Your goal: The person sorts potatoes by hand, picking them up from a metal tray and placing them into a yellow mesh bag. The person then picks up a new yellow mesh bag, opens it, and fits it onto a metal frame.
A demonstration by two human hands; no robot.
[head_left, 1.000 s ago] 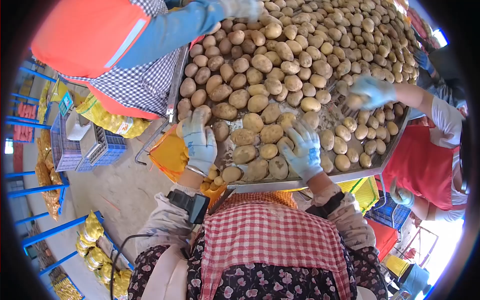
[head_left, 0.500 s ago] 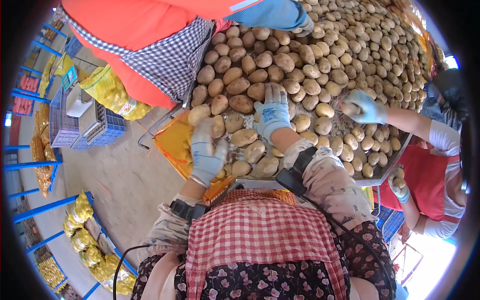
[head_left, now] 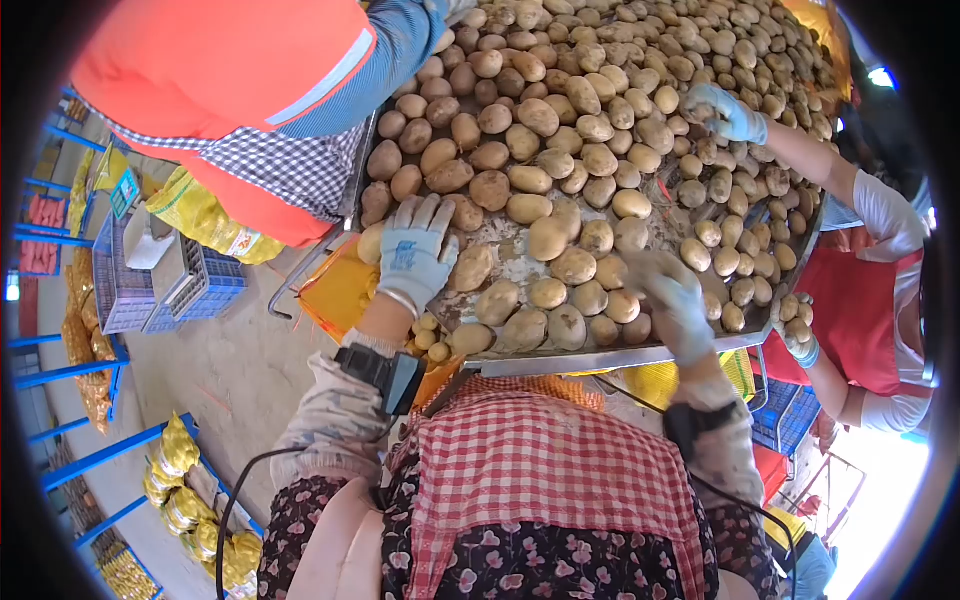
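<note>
Potatoes (head_left: 547,239) cover the metal-edged sorting table (head_left: 600,360) in front of me, thinning out at the near left. My left hand (head_left: 415,250), in a white and blue glove, lies with fingers stretched out over potatoes near the table's left edge. Just beside its fingertips is a brown potato (head_left: 490,190). My right hand (head_left: 675,305), gloved likewise, is smeared by motion above the near edge, right of a group of potatoes (head_left: 567,327). Whether it holds one I cannot tell.
An orange bag (head_left: 335,285) with small potatoes hangs at the near left corner. At the left stands a person in orange (head_left: 230,70). To the right, a co-worker's gloved hand (head_left: 725,112) reaches over the table; the other hand (head_left: 797,325) holds potatoes. Blue crates (head_left: 205,275) stand on the floor.
My left hand has moved up onto the potatoes by the left edge. My right hand has swung right and toward me. The left person's arm has shifted left; the right co-worker's reaching hand is farther away.
</note>
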